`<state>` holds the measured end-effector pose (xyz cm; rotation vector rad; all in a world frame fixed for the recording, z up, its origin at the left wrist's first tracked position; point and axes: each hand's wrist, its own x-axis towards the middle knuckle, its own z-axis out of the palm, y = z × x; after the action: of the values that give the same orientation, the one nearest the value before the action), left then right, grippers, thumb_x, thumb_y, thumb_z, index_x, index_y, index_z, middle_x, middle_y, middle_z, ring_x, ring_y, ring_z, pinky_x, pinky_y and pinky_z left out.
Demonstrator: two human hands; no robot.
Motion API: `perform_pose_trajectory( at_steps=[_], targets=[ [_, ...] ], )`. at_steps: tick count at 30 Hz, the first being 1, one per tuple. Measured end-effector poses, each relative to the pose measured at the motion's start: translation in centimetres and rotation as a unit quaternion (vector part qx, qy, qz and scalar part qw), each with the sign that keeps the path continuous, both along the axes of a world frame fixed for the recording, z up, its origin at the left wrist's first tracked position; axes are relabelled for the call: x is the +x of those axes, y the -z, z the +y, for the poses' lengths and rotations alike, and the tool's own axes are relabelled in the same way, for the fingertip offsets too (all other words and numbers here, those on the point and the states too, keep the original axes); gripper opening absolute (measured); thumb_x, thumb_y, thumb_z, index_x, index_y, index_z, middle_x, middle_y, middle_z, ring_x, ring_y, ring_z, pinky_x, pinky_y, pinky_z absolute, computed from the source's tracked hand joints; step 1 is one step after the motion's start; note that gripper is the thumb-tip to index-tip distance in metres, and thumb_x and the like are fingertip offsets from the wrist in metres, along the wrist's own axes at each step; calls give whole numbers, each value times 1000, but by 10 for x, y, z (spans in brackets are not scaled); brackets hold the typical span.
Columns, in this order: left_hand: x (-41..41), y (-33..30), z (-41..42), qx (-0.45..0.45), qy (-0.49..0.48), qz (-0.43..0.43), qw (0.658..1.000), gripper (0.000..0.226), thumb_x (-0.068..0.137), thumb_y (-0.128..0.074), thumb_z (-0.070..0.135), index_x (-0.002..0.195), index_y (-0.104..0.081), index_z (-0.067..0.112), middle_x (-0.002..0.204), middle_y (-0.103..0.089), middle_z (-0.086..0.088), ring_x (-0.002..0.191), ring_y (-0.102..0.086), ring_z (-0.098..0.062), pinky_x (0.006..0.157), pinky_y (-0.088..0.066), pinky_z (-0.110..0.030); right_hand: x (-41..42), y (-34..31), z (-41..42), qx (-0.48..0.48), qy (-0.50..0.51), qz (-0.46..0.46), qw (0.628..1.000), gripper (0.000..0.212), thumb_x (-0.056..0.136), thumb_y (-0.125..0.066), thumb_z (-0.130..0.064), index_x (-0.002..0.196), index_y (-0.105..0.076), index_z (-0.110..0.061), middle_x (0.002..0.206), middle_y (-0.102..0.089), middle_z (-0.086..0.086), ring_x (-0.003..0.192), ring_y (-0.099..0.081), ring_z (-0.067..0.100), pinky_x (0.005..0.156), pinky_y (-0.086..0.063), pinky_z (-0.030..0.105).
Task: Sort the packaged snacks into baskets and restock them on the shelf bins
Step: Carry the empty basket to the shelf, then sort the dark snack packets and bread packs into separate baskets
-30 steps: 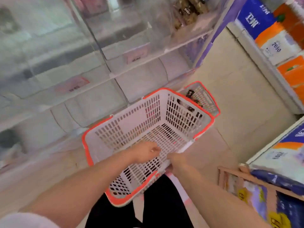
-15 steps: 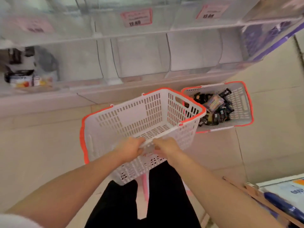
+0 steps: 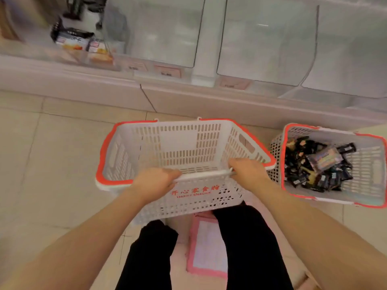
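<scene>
I hold an empty white basket [image 3: 178, 143] with an orange rim, held level in front of my legs above the floor. My left hand [image 3: 154, 183] grips its near rim on the left, and my right hand [image 3: 247, 170] grips the same rim on the right. To the right, a second white and orange basket [image 3: 364, 164] stands on the floor with several dark packaged snacks [image 3: 314, 164] piled in it. Clear shelf bins [image 3: 261, 42] run along the top of the view, most with nothing visible inside.
One bin at the upper left holds a few snack packs [image 3: 77, 40]. Pink price labels [image 3: 167, 71] line the shelf edge above a white plinth [image 3: 73, 93]. A pink-edged mat [image 3: 207, 248] lies between my legs on the beige tiled floor.
The basket has come down from a tilted position to level, and my hands have spread apart along its near rim. The view has dropped toward the floor and the lower bins.
</scene>
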<state>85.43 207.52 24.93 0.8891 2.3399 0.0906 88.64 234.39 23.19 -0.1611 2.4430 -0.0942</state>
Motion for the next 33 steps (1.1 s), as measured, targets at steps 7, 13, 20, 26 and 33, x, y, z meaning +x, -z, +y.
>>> perform_pose_trajectory(
  at_steps=[7, 13, 20, 26, 33],
  targets=[
    [-24, 109, -24, 82, 50, 161, 982, 42, 27, -92, 15, 62, -69, 16, 51, -63, 4, 35, -55, -16, 33, -36, -15, -9, 123, -22, -49, -84, 15, 995, 12, 90, -45, -13, 102, -47, -12, 100, -59, 7, 88, -57, 26, 64, -39, 32],
    [-35, 189, -44, 72, 16, 123, 990, 19, 62, -74, 17, 81, -67, 17, 66, -67, -1, 57, -65, -20, 49, -46, -24, -22, 191, -44, -121, -182, -34, 975, 19, 90, -50, -21, 86, -32, -18, 86, -49, 4, 77, -51, 24, 61, -41, 36],
    [-41, 225, -24, 22, 79, -135, 988, 43, 78, -60, 55, 117, -58, 35, 105, -66, 13, 92, -60, -6, 79, -47, -26, -12, 223, -39, -178, -207, -28, 962, 20, 90, -51, -34, 88, -38, -20, 80, -46, -3, 69, -44, 19, 61, -42, 37],
    [-4, 254, 17, -57, 99, -168, 979, 54, 83, -63, 44, 134, -47, 34, 123, -60, 12, 107, -57, -7, 82, -41, -23, 25, 261, -28, -164, -170, -4, 972, 37, 84, -57, -54, 86, -38, -22, 84, -54, -1, 73, -49, 18, 59, -38, 32],
    [14, 277, 46, -265, 113, -39, 957, 54, 87, -58, 41, 136, -38, 30, 130, -52, -2, 116, -52, -23, 87, -44, -36, 20, 284, 5, -224, -79, 18, 971, 44, 84, -57, -55, 105, -58, -17, 110, -62, 2, 105, -54, 22, 90, -40, 36]
  ],
)
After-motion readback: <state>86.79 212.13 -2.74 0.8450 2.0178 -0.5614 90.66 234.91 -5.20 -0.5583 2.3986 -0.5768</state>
